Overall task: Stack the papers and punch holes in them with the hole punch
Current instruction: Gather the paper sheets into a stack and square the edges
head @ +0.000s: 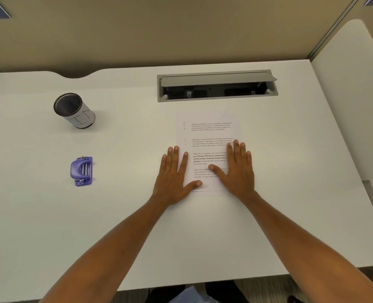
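White printed papers [207, 132] lie in a stack on the white desk, right of centre. My left hand [172, 178] rests flat with fingers spread over the stack's lower left edge, partly on the desk. Flat on the stack's right side lies my right hand [238, 171], fingers apart, covering part of the text. Neither hand holds anything. A purple hole punch [81, 171] sits on the desk far to the left, well apart from both hands.
A black mesh pen cup [74, 110] with a white wrap stands at the back left. A grey cable tray [217, 85] with a raised lid is set into the desk behind the papers. Beige partition walls surround the white desk [49, 226].
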The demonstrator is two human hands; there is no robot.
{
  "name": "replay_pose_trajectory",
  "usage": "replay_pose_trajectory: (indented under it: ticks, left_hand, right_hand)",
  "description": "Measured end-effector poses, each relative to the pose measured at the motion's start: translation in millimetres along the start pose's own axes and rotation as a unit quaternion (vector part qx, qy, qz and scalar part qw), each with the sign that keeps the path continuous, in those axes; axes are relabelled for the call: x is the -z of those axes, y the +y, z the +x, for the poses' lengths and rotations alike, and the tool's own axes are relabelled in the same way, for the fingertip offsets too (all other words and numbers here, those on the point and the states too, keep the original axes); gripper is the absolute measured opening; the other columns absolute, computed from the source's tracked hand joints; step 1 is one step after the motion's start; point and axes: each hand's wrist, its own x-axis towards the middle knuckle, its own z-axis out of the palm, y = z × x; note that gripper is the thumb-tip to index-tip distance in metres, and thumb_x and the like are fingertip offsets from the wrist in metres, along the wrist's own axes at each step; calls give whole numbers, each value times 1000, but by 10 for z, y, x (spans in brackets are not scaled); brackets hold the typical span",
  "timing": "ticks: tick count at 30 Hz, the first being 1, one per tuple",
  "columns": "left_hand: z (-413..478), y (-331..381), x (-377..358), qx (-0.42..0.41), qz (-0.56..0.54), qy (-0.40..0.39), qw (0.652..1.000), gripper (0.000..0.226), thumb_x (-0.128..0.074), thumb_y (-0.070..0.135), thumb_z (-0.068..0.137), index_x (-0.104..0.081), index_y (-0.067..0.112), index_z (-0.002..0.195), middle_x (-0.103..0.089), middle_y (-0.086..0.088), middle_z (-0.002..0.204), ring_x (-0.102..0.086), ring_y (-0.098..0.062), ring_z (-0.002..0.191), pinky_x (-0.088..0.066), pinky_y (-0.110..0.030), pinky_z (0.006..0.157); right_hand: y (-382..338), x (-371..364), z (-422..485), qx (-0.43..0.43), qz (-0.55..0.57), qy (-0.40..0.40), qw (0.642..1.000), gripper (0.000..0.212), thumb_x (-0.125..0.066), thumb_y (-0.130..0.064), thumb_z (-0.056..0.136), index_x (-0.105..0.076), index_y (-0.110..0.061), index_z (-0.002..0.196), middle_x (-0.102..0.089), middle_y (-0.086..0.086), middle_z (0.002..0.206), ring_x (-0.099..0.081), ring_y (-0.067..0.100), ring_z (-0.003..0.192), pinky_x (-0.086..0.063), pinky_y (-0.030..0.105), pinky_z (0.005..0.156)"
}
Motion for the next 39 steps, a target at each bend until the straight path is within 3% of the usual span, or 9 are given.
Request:
replay_pose_trajectory:
  ticks: [5,9,11,14,18,23,27,31,39]
  left_hand:
    - [-7,53,10,2,-14,-13,1000,116,-32,87,96,2,9,175,16,-24,182,16,-42,169,3,-56,139]
    - [-5,38,49,-3,-59,-14,998,108,-45,75,104,2,8,175,18,-19,182,18,-38,170,6,-51,139]
    - [-39,11,72,-5,-85,-6,996,94,-48,61,110,-7,7,176,12,-17,184,12,-35,171,2,-49,140]
    - [-130,-49,99,-11,-114,12,993,69,-51,40,115,-28,10,173,-6,-10,185,-4,-30,173,-8,-49,140]
    - [-231,-149,115,-27,-125,13,992,57,-54,25,114,-41,10,168,-22,-8,183,-18,-32,171,-14,-52,139]
    - [-274,-205,81,-40,-115,15,992,60,-54,31,115,-38,14,170,-20,-4,183,-16,-28,172,-10,-48,140]
    - [-285,-225,32,-48,-110,25,993,63,-53,36,115,-36,17,172,-17,-1,184,-14,-27,172,-7,-46,140]
    - [-286,-228,15,-49,-104,29,993,63,-54,35,115,-35,16,172,-17,-2,184,-14,-28,172,-7,-47,140]
    - [-292,-207,-24,-40,-97,19,994,65,-48,40,116,-28,19,174,-10,1,185,-6,-25,173,-2,-45,140]
  right_hand:
    - [-116,-31,-4,11,3,-12,1000,105,-56,-70,102,-16,-5,173,-8,18,183,-4,37,171,-6,53,138]
    - [-137,22,3,-18,38,-14,999,103,-57,-66,104,-15,-3,173,-9,18,183,-5,35,171,-6,49,139]
    - [-122,81,-26,-83,72,12,994,96,-62,-61,104,-25,-1,171,-21,22,180,-19,38,168,-18,49,136]
    - [-49,158,-124,-181,77,33,980,80,-69,-53,102,-45,-3,159,-47,24,163,-44,45,148,-41,55,116]
    - [-3,202,-232,-218,88,-13,972,69,-72,-46,100,-50,-5,151,-51,20,150,-46,42,138,-48,53,105]
    - [-187,212,-268,-234,144,-35,961,65,-74,-41,99,-47,-8,148,-48,17,144,-44,39,136,-51,50,98]
    - [-300,211,-269,-235,173,-29,956,61,-74,-39,99,-48,-8,145,-50,17,141,-44,39,134,-46,44,91]
    - [-353,204,-246,-238,228,-21,944,64,-76,-40,98,-47,-8,145,-50,17,142,-44,40,134,-44,45,94]
    - [-282,273,-56,-214,329,-24,919,76,-81,-48,93,-48,-16,154,-56,10,151,-51,33,143,-48,52,117]
